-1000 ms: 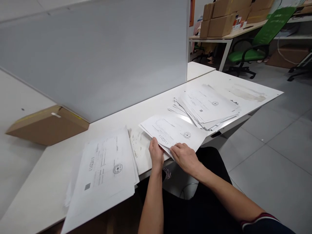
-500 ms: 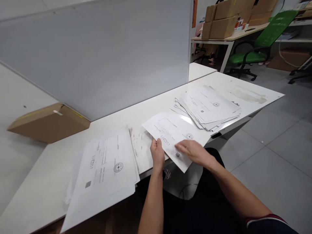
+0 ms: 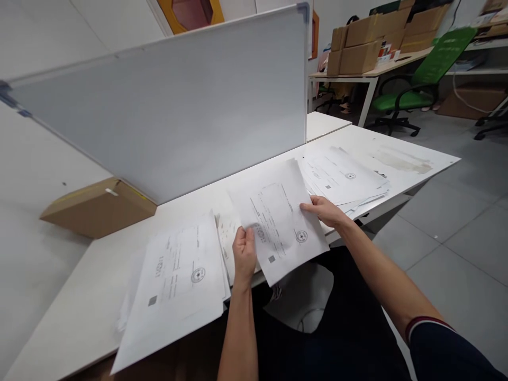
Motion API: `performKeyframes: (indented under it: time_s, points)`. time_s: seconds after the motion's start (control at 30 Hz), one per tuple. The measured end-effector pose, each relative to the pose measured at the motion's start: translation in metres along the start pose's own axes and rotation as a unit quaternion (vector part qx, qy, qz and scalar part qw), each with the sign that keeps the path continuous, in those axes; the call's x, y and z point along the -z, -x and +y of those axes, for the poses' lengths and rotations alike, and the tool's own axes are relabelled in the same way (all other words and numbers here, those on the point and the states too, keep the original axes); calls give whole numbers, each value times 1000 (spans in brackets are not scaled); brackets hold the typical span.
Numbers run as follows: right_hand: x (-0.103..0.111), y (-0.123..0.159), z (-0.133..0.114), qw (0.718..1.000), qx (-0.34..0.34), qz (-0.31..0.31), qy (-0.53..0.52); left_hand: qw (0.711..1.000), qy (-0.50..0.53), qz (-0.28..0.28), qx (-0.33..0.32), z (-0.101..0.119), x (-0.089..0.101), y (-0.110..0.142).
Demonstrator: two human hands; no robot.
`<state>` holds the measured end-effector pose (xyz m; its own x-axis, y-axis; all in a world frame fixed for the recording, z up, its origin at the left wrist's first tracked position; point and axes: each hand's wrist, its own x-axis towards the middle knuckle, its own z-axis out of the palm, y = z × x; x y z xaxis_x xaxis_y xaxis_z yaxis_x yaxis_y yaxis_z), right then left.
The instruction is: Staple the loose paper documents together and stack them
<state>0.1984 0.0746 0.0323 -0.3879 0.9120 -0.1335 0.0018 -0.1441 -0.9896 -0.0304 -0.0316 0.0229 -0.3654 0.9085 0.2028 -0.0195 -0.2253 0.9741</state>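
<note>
White printed paper (image 3: 278,206), risky edges

Along the desk (image 3: 79,301), the left stack (image 3: 186,296) juts past the front edge, so a knock could send sheets to the floor. Fanned, the right stack (image 3: 341,182) might scatter if bumped. Between them, across the desk's front edge, the printed paper bows (one sheet or several, I cannot tell). Both hands pinch it, the left hand (image 3: 244,255) by its left edge, the right hand (image 3: 325,211) by its right; uneven pulling could crease it.

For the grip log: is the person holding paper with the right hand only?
No, the left hand and right hand grip the paper at opposite edges.
</note>
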Motion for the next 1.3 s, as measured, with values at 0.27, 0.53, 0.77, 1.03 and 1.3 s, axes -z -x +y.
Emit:
performKeyframes:
  time_s: [0.27, 0.53, 0.77, 1.03, 1.3]
  points:
    - [-21, 7, -33, 970, 231, 43, -64, 986, -29, 64, -150, 31, 1, -12]
    - [-22, 5, -13, 974, 218, 14, -69, 991, -37, 75, -108, 20, 4, -12]
    - [-19, 6, -11, 979, 201, -13, -28, 991, -38, 59, -114, 26, -4, -14]
    - [-7, 17, -56, 925, 287, 21, 247, 984, 132, 104, -51, 15, -7, -14]
    - [-15, 54, -136, 717, 251, 2, 650, 980, 39, 193, -43, -19, 21, -3]
